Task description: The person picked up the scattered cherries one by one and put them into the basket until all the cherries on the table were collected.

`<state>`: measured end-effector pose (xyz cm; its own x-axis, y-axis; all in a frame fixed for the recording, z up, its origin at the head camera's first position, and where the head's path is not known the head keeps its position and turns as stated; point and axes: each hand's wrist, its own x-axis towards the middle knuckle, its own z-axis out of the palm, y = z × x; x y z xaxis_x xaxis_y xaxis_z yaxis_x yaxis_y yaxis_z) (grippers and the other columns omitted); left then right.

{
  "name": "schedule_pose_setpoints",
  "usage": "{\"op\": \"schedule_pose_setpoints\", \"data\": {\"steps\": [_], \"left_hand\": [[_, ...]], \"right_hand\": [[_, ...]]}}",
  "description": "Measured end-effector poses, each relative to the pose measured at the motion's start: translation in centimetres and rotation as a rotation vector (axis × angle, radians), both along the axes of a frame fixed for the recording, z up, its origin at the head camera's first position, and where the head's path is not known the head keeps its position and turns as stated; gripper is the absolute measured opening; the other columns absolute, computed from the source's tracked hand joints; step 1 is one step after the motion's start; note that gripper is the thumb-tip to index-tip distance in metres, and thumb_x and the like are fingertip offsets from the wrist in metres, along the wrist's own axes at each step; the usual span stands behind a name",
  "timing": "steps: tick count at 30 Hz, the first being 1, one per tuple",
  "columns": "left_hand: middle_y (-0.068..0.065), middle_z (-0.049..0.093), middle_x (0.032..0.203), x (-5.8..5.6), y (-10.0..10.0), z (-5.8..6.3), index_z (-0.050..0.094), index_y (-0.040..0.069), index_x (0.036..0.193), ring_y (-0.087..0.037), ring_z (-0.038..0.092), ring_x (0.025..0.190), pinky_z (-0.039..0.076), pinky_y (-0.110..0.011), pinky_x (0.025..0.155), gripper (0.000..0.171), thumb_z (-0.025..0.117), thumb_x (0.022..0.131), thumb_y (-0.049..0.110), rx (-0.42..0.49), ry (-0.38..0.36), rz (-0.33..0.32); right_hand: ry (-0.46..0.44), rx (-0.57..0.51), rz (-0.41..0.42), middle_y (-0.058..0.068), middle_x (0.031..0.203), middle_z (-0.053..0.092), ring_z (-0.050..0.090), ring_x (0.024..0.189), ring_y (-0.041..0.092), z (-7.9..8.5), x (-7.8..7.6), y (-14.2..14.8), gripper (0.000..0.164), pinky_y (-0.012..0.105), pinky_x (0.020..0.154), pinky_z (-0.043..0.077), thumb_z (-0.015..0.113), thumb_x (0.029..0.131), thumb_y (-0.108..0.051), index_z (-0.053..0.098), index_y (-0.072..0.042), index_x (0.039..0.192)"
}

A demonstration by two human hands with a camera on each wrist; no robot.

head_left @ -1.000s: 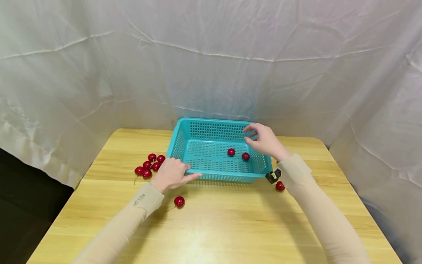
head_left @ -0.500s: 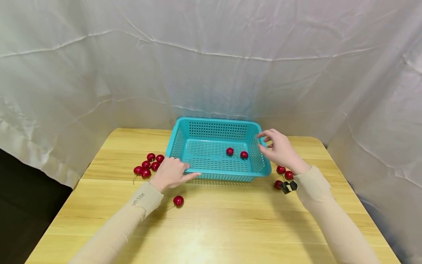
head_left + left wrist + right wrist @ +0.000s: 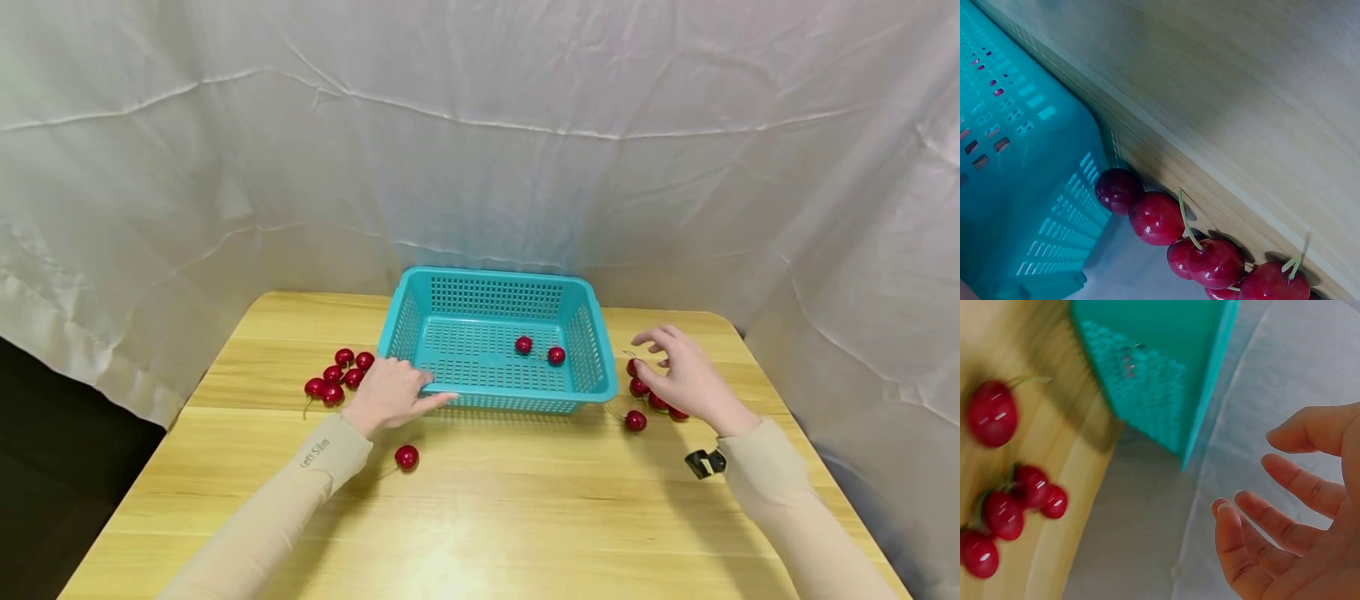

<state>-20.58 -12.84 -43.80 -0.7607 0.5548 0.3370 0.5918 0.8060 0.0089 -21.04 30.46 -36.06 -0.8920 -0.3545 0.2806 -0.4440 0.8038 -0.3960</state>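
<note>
At the near left corner of a turquoise perforated basket (image 3: 517, 392), my left hand (image 3: 388, 393) grips the rim, thumb stretched along the front side. Two red cherries (image 3: 523, 344) lie on the basket floor toward the right. My right hand (image 3: 688, 377) hovers over several cherries (image 3: 635, 420) right of the basket, partly covering them in the head view. Its fingers are loosely bent with nothing between them, as the right wrist view shows the same hand (image 3: 1297, 531) beside the cherries (image 3: 993, 415).
More cherries (image 3: 332, 394) with stems cluster left of the basket; the left wrist view shows cherries (image 3: 1157, 219) against its side. A single cherry (image 3: 407, 457) lies in front on the wooden table (image 3: 525, 508). A pale cloth (image 3: 480, 167) hangs behind and at the sides.
My right hand has moved from above the basket's right end outward to the right and lower, over the cherries there, uncovering that rim. My left hand stays on the basket.
</note>
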Motion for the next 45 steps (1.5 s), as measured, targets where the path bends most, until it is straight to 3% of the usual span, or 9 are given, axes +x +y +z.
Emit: {"op": "schedule_pose_setpoints", "data": {"steps": [2,7,10,16,18,22,26,34,45], "left_hand": [[0.011,0.015,0.049,0.0,0.0,0.0,0.027,0.023,0.057,-0.005,0.013,0.045,0.012,-0.02,0.046,0.068,0.019,0.095,0.08,-0.002,0.003,0.001],[0.011,0.016,0.049,0.1,0.0,-0.1,0.029,0.023,0.056,-0.005,0.014,0.044,0.012,-0.02,0.046,0.063,0.049,0.095,0.069,-0.007,0.001,0.006],[0.01,0.015,0.049,0.1,0.0,-0.1,0.028,0.023,0.056,-0.005,0.014,0.044,0.012,-0.02,0.046,0.062,0.057,0.092,0.063,-0.012,0.002,0.011],[0.01,0.015,0.05,0.0,0.0,0.0,0.029,0.022,0.057,-0.005,0.013,0.045,0.012,-0.02,0.046,0.063,0.046,0.096,0.069,-0.019,-0.005,0.004],[0.01,0.015,0.05,-0.1,0.0,0.0,0.029,0.022,0.057,-0.005,0.014,0.045,0.012,-0.02,0.046,0.065,0.035,0.097,0.074,-0.017,-0.004,-0.001],[0.011,0.015,0.049,-0.1,0.0,-0.1,0.028,0.023,0.057,-0.005,0.014,0.044,0.013,-0.02,0.045,0.067,0.025,0.096,0.078,-0.011,0.003,-0.003],[0.011,0.015,0.049,-0.1,0.0,-0.2,0.028,0.023,0.057,-0.005,0.015,0.044,0.013,-0.02,0.045,0.066,0.03,0.096,0.076,-0.011,0.01,-0.001],[0.011,0.016,0.049,0.0,0.1,0.0,0.03,0.023,0.056,-0.006,0.016,0.044,0.013,-0.02,0.046,0.061,0.058,0.092,0.063,-0.027,-0.004,0.013],[0.011,0.016,0.049,0.1,0.1,0.1,0.03,0.023,0.056,-0.006,0.016,0.044,0.014,-0.02,0.045,0.06,0.06,0.092,0.061,-0.027,0.001,0.012]], "right_hand": [[0.011,0.016,-0.005,0.025,0.12,0.06,0.063,0.101,0.044,-0.4,0.4,0.7,0.027,0.056,0.079,0.057,0.068,0.089,-0.006,0.063,0.0,0.115],[0.016,0.08,-0.035,0.027,0.118,0.061,0.064,0.099,0.045,-1.6,1.2,2.3,0.029,0.056,0.078,0.055,0.069,0.087,-0.006,0.064,0.001,0.114],[0.002,0.12,-0.051,0.028,0.117,0.061,0.064,0.098,0.044,-2.5,1.6,3.1,0.03,0.057,0.077,0.054,0.07,0.088,-0.008,0.065,0.001,0.116],[0.044,0.152,-0.033,0.028,0.113,0.062,0.062,0.074,0.027,-4.7,2.3,4.0,0.034,0.039,0.061,0.052,0.075,0.082,-0.005,0.065,0.001,0.114],[0.053,0.148,0.0,0.028,0.112,0.062,0.063,0.073,0.027,-5.4,2.5,4.1,0.036,0.04,0.062,0.054,0.076,0.08,-0.004,0.065,0.002,0.114],[0.038,0.135,0.042,0.026,0.114,0.061,0.067,0.094,0.04,-6.4,2.9,3.7,0.037,0.056,0.08,0.057,0.074,0.081,-0.002,0.064,0.004,0.116],[0.004,0.144,0.052,0.026,0.117,0.06,0.065,0.099,0.04,-6.9,3.1,3.0,0.04,0.058,0.085,0.055,0.074,0.081,-0.004,0.064,0.003,0.12],[-0.032,0.176,0.075,0.026,0.117,0.059,0.063,0.101,0.04,-7.6,3.0,2.1,0.043,0.058,0.086,0.054,0.078,0.079,-0.004,0.066,0.003,0.12],[-0.067,0.214,0.085,0.027,0.115,0.059,0.06,0.095,0.038,-8.4,2.7,1.6,0.042,0.054,0.075,0.053,0.08,0.077,-0.007,0.067,-0.002,0.116]]}}
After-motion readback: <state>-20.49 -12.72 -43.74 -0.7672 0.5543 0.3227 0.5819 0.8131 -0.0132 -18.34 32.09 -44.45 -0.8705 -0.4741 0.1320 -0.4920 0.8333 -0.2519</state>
